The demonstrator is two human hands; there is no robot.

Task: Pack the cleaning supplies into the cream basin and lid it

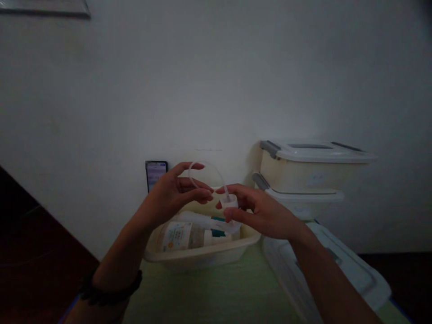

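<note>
My right hand (249,209) grips a small white cap (229,202) between thumb and fingers. From the cap's top a thin clear tube (218,170) arches up and curls back to the left. My left hand (182,189) has its thumb and fingers closed around the tube's looped part, where its free end is partly hidden. Below both hands stands a cream plastic bin (199,260). In it lie a jar with a printed label (177,236), a white-capped container (216,238) and other pale items, partly covered by my hands.
A phone (157,174) leans upright against the wall behind my left hand. To the right are two stacked lidded boxes (293,173) with grey latches. A loose pale lid (351,265) lies by my right forearm on the green tabletop (209,292).
</note>
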